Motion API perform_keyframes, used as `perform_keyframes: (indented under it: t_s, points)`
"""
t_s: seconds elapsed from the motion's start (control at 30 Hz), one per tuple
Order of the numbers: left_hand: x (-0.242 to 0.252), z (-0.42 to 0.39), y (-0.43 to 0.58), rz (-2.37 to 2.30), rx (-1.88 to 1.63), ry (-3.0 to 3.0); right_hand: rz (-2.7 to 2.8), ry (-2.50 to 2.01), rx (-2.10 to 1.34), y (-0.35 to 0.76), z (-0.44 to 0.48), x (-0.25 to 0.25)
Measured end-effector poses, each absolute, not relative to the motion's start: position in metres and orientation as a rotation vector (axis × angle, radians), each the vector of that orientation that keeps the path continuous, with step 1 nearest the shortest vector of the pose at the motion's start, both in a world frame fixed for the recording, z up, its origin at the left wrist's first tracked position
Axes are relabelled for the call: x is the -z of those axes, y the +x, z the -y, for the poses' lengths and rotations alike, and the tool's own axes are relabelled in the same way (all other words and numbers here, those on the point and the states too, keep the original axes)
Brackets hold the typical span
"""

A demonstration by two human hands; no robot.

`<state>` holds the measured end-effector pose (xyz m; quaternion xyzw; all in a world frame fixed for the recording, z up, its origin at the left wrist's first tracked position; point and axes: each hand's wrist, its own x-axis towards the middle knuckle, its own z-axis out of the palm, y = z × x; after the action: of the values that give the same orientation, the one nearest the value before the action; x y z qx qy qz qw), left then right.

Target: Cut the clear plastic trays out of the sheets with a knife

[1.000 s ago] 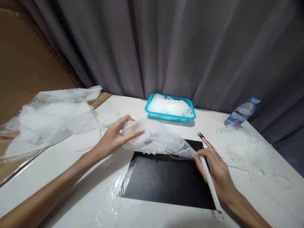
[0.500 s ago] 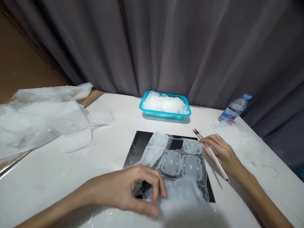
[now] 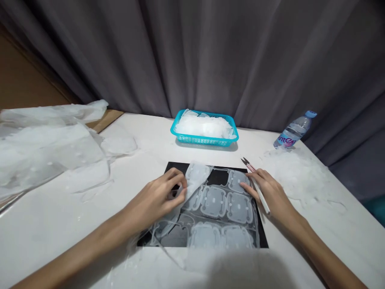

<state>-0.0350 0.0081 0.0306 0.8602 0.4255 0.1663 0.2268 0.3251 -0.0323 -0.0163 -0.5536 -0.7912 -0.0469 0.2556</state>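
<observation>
A thin translucent plastic sheet of rounded-square pieces lies over a black board, its left part lifted and folded. My left hand is closed, with thumb and fingertips pinching the folded edge near the sheet's upper left. In my right hand is a slim pair of snips, with dark forked blades pointing away and a long pale handle. One finger of that hand rests on the sheet's upper right piece. Dark board shows through openings in the sheet.
Behind the board stands a turquoise basket filled with white translucent pieces. A water bottle is at the back right, beside a pile of clear scraps. More translucent sheets lie on cardboard at left. A grey curtain hangs behind.
My left hand has moved up and away from the sheet's near part to its folded upper left edge. My right hand has shifted slightly left, a finger now on the sheet.
</observation>
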Motion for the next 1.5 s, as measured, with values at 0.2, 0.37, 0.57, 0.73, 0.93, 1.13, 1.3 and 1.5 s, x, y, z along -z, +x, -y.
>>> perform_keyframes:
  t_s: [0.2, 0.37, 0.57, 0.73, 0.93, 1.13, 1.3, 1.5]
  points:
    - [-0.029, -0.001, -0.030, -1.271, -0.446, 2.319, 2.050, -1.529, 0.099, 0.320, 0.026, 0.027]
    - [-0.038, -0.006, -0.035, -1.237, -0.459, 2.321, 1.902, -1.589, -0.002, 0.321, 0.026, 0.017]
    - [-0.041, -0.036, -0.051, -1.420, -0.603, 1.792, 1.698, -1.678, -0.007, 0.331, 0.028, -0.002]
    - [-0.025, -0.046, -0.059, -1.397, -0.460, 1.602, 1.789, -1.643, -0.024, 0.335, 0.027, 0.004]
    - [-0.019, -0.043, -0.062, -1.358, -0.502, 1.727, 2.046, -1.352, -0.074, 0.312, 0.039, -0.002]
    - [-0.023, -0.042, -0.058, -1.342, -0.465, 1.847, 2.442, -1.106, -0.315, 0.271, 0.068, -0.010]
    - [-0.017, -0.045, -0.062, -1.326, -0.485, 1.964, 2.403, -1.241, -0.418, 0.262, 0.078, -0.008]
    - [-0.012, -0.047, -0.065, -1.323, -0.564, 1.874, 2.359, -1.189, -0.398, 0.257, 0.088, -0.009]
